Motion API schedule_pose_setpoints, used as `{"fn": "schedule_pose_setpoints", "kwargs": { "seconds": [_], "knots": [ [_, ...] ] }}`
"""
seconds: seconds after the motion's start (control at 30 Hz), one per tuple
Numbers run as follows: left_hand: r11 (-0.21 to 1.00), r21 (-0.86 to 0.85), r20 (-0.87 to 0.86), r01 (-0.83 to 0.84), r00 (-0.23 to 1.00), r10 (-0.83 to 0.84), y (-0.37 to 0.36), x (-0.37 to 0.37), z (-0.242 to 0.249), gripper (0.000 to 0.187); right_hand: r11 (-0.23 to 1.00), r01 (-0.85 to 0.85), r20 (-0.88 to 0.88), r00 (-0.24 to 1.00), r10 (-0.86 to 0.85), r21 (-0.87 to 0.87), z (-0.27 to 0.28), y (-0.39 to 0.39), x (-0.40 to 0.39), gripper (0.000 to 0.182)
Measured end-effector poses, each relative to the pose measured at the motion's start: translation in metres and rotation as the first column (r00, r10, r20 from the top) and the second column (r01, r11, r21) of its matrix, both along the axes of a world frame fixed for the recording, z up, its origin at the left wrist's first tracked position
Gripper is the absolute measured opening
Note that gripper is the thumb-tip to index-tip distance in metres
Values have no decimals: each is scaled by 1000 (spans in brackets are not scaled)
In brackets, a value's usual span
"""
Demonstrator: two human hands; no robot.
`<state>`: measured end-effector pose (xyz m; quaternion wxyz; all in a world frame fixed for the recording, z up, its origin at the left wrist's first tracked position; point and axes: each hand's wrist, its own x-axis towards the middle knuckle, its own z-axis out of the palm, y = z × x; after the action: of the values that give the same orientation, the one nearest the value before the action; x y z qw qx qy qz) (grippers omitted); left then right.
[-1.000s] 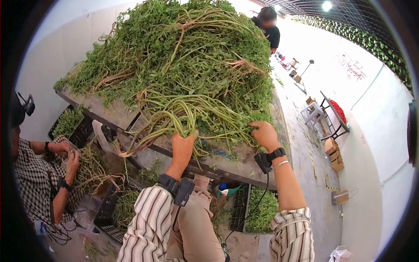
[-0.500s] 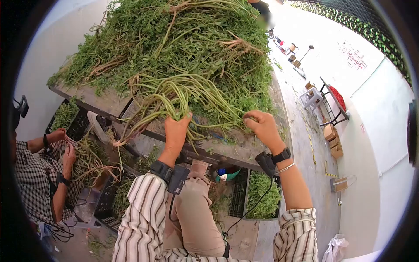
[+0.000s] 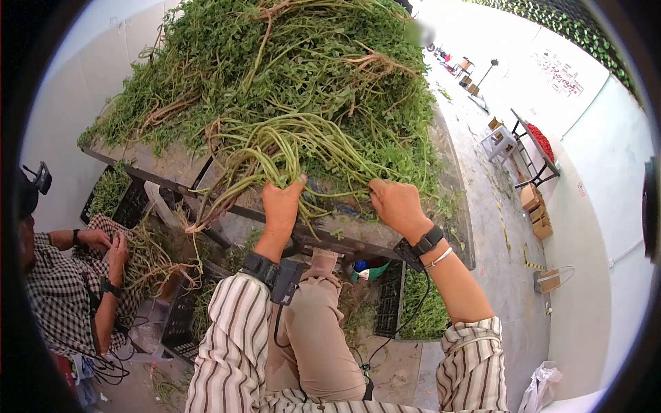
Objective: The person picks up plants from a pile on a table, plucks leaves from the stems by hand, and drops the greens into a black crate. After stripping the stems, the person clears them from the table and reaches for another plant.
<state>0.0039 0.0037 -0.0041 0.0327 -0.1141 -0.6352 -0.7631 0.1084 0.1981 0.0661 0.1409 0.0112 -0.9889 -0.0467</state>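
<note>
A bundle of long green stems (image 3: 303,131) arches over the near edge of the table. My left hand (image 3: 281,205) is closed round the lower part of this bundle, with pinkish root ends (image 3: 200,221) sticking out to its left. To the right, my right hand (image 3: 399,205) pinches at the leafy end of the stems, low over the tabletop; exactly what lies between its fingertips is hidden. Behind both hands rises a large heap of leafy green plants (image 3: 310,69), with several reddish roots showing in it.
Under the table stand black crates of greens, one on the right (image 3: 421,303). At left a person in a checked shirt (image 3: 65,289) handles stems. Farther right are a white stool (image 3: 498,143), a table with red items (image 3: 540,142) and cardboard boxes (image 3: 537,210).
My right hand has moved left, closer to my left hand, along the stems. My left hand keeps its hold on the bundle. The view has shifted slightly.
</note>
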Motion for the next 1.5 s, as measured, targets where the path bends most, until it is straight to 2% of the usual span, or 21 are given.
{"fn": "schedule_pose_setpoints", "kwargs": {
  "seconds": [0.17, 0.23, 0.27, 0.33, 0.37, 0.43, 0.57, 0.63, 0.67, 0.7, 0.77, 0.93, 1.03, 1.1, 1.23, 1.3, 1.33, 1.4, 1.43, 1.47, 1.5],
  "knots": [
    [999, -46, -63, 10, 998, -13, 0, 0, -1, 24, 993, -57, -107, 993, 46, -107, -6, 3, -1, 8],
    [1000, -1, -46, -7, 999, 7, 0, 2, 2, 24, 853, -143, -210, 977, 40, -502, -3, 9, -4, 9],
    [1000, -3, -47, -6, 999, 6, 1, 1, 1, 24, 852, -143, -212, 977, 39, -503, -2, 15, -7, 9],
    [1000, -7, -7, -23, 1000, 23, 1, 1, 0, 25, 614, -53, -177, 974, -143, -787, -3, 30, -9, 11],
    [1000, -7, -7, -22, 1000, 22, 1, 2, 1, 25, 614, -51, -176, 974, -145, -787, 4, 30, -5, 11],
    [999, -40, 67, 3, 998, 0, 0, 3, 4, 25, 186, 120, 87, 981, -175, -975, 23, 23, 3, 15],
    [999, -15, 9, -30, 1000, 30, 2, 1, 0, 24, 306, 55, 18, 992, -123, -950, 24, 13, 6, 18],
    [1000, -21, 70, -5, 998, 7, 0, 3, 6, 25, 756, -138, -170, 985, 35, -640, 15, 4, 5, 19],
    [1000, -23, 65, -3, 998, 5, 1, 2, 4, 25, 834, -63, -70, 997, 30, -548, 9, 4, 3, 22],
    [998, -53, 22, -26, 999, 27, 1, 1, 1, 26, 833, -66, -75, 997, 30, -549, 4, 2, 3, 22],
    [995, -81, -23, -54, 998, 52, 1, 0, -2, 26, 956, -14, -108, 994, -19, -294, -4, -2, 3, 23],
    [1000, 31, 48, 0, 999, -2, 2, 2, 1, 28, 987, 69, -109, 990, -85, -143, -7, 12, 4, 19],
    [1000, 15, -56, -20, 998, 21, 2, -3, -6, 27, 996, 8, -85, 996, -16, -91, -7, 14, 5, 14],
    [1000, 4, -32, -21, 999, 21, 1, 0, -1, 27, 997, -7, -59, 998, 2, -79, -7, 14, 4, 13],
    [1000, -14, 7, -19, 1000, 19, 0, 0, 0, 27, 963, 53, -169, 981, -100, -264, -14, 24, -7, 15],
    [999, -47, 1, -18, 1000, 18, 0, -1, -1, 27, 843, 65, -207, 957, -204, -533, -12, 30, -12, 18],
    [997, -78, 0, -15, 1000, 15, 0, -2, -1, 27, 843, 64, -210, 956, -205, -534, -13, 33, -15, 18],
    [998, -55, 37, -9, 999, 11, 1, 0, 0, 28, 646, 70, -140, 953, -268, -760, -9, 34, -17, 15],
    [999, -31, 79, -5, 997, 8, 1, 1, 1, 28, 646, 72, -140, 953, -270, -760, -8, 34, -14, 15],
    [1000, -31, 79, -2, 997, 5, 2, 1, -1, 28, 360, 79, -39, 950, -310, -930, 5, 23, -9, 13],
    [1000, 6, 62, -16, 998, 16, 3, 0, -3, 29, 34, 83, 68, 947, -314, -996, 11, 18, -5, 13]
  ]
}}
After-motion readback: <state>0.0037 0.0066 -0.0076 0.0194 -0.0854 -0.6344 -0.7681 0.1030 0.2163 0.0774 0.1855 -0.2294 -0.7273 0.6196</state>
